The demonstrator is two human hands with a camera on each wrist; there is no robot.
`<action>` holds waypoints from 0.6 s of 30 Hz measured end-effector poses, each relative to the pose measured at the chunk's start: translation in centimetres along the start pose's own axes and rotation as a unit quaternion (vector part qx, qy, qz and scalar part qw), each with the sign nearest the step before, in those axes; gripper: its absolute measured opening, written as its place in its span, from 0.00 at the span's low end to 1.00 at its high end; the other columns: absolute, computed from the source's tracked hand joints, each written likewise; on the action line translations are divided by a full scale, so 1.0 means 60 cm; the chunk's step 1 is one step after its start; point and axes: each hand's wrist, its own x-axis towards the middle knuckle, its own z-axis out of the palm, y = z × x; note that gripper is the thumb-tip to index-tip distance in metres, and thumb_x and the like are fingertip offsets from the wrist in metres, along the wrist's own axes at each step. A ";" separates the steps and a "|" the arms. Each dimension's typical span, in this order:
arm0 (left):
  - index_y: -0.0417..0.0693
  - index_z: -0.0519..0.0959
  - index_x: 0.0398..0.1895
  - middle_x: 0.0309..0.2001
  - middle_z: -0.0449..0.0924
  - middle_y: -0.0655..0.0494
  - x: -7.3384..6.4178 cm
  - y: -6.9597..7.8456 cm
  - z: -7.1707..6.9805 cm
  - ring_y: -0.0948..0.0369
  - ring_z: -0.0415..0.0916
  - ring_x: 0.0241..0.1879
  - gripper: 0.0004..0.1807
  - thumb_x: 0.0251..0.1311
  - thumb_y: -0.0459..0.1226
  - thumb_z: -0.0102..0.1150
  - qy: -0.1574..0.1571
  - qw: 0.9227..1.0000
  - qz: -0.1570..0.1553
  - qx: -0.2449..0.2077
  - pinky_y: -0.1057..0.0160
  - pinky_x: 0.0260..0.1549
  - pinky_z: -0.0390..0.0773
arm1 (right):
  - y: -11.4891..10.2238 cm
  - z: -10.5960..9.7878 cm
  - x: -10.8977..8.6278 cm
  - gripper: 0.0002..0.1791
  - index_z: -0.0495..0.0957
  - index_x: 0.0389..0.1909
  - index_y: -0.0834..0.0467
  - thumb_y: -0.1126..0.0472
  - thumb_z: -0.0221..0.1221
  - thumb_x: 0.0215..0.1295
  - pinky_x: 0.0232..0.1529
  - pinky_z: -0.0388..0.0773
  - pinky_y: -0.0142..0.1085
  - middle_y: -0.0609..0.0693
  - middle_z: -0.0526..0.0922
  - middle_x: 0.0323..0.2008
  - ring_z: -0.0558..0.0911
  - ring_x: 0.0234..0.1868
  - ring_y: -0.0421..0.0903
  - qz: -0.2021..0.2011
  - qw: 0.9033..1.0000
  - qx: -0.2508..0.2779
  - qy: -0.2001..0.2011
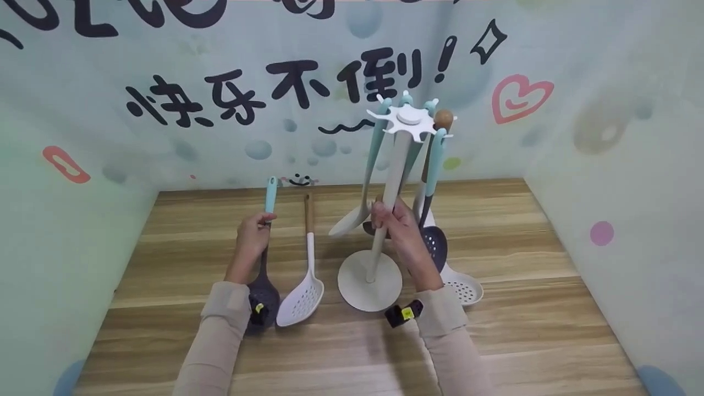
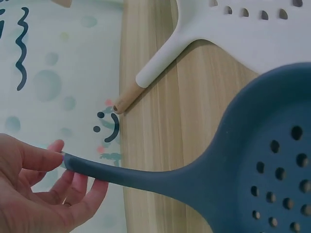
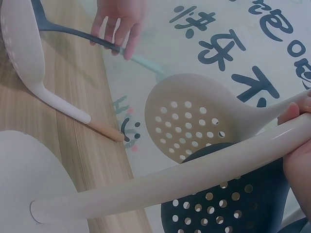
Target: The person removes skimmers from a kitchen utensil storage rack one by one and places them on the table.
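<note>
So on that wood-grain table (image 1: pixel 522 352), your off-white, round-based utensil stand (image 1: pixel 393 176) is off to the right of your left grip (image 1: pixel 253 237), with your right grip (image 1: pixel 401 226) curled round its pole. Your dark blue-grey perforated skimmer (image 1: pixel 270 294) is over on the left, long axis pointing roughly away from you, bowl end nearest you, and the left grip's pinching it about where shaft meets pale-blue handle. The white perforated turner with the brown handle (image 1: pixel 303 297) lies right between them, fyi.
</note>
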 end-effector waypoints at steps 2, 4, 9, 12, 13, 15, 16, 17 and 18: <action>0.35 0.72 0.56 0.54 0.73 0.36 0.002 0.000 0.001 0.48 0.71 0.48 0.20 0.63 0.24 0.38 -0.018 1.000 -0.003 0.004 0.58 0.41 0.72 | 0.000 0.000 0.000 0.17 0.68 0.29 0.54 0.44 0.56 0.62 0.38 0.66 0.37 0.45 0.70 0.24 0.69 0.31 0.45 0.003 1.000 0.003 0.000; 0.33 0.71 0.58 0.57 0.72 0.35 0.004 0.000 0.003 0.47 0.70 0.50 0.21 0.63 0.24 0.37 -0.034 0.999 -0.005 0.010 0.57 0.44 0.72 | 0.000 0.000 0.001 0.15 0.68 0.29 0.54 0.47 0.55 0.64 0.38 0.66 0.38 0.45 0.70 0.24 0.69 0.31 0.46 0.007 1.000 0.001 0.001; 0.27 0.65 0.60 0.62 0.64 0.31 0.012 -0.006 0.009 0.44 0.62 0.63 0.23 0.62 0.23 0.34 -0.079 0.997 -0.013 0.021 0.51 0.61 0.65 | 0.000 0.002 0.000 0.14 0.68 0.29 0.54 0.49 0.55 0.65 0.36 0.66 0.37 0.45 0.69 0.23 0.69 0.30 0.45 0.008 1.000 0.005 0.003; 0.26 0.62 0.62 0.63 0.61 0.30 0.016 -0.011 0.011 0.43 0.56 0.66 0.24 0.62 0.23 0.33 -0.094 0.995 -0.025 0.026 0.50 0.64 0.60 | -0.001 0.002 0.000 0.12 0.68 0.29 0.55 0.51 0.54 0.66 0.35 0.67 0.36 0.44 0.69 0.23 0.69 0.29 0.45 0.008 1.000 0.006 0.002; 0.26 0.62 0.62 0.64 0.60 0.30 0.017 -0.012 0.012 0.43 0.56 0.67 0.24 0.62 0.23 0.33 -0.096 0.995 -0.027 0.030 0.50 0.64 0.60 | -0.002 0.002 0.000 0.11 0.68 0.29 0.55 0.53 0.53 0.67 0.35 0.67 0.36 0.45 0.69 0.23 0.69 0.29 0.45 0.008 1.000 0.003 0.002; 0.27 0.61 0.63 0.64 0.59 0.30 0.019 -0.012 0.014 0.44 0.55 0.67 0.25 0.62 0.24 0.32 -0.105 0.993 -0.033 0.033 0.50 0.64 0.59 | -0.004 0.002 -0.001 0.09 0.68 0.30 0.55 0.56 0.51 0.69 0.35 0.67 0.35 0.45 0.69 0.23 0.69 0.29 0.44 0.012 1.000 -0.004 0.004; 0.27 0.60 0.64 0.65 0.58 0.30 0.019 -0.012 0.015 0.44 0.54 0.68 0.25 0.61 0.24 0.32 -0.112 0.992 -0.037 0.034 0.50 0.65 0.59 | -0.005 0.001 -0.001 0.08 0.68 0.30 0.55 0.56 0.50 0.69 0.34 0.67 0.35 0.45 0.69 0.23 0.69 0.29 0.44 0.014 1.000 -0.008 0.006; 0.27 0.59 0.64 0.65 0.57 0.30 0.020 -0.011 0.017 0.44 0.53 0.68 0.26 0.61 0.25 0.32 -0.116 0.992 -0.038 0.035 0.50 0.65 0.58 | -0.005 0.001 -0.001 0.08 0.68 0.30 0.54 0.56 0.50 0.69 0.34 0.67 0.35 0.45 0.69 0.23 0.69 0.29 0.44 0.015 1.000 -0.012 0.008; 0.27 0.59 0.64 0.66 0.56 0.30 0.021 -0.011 0.018 0.44 0.54 0.67 0.27 0.60 0.25 0.31 -0.122 0.991 -0.038 0.036 0.50 0.65 0.58 | -0.006 0.001 -0.001 0.08 0.68 0.31 0.54 0.56 0.50 0.69 0.33 0.67 0.35 0.45 0.69 0.23 0.69 0.29 0.44 0.015 1.000 -0.016 0.010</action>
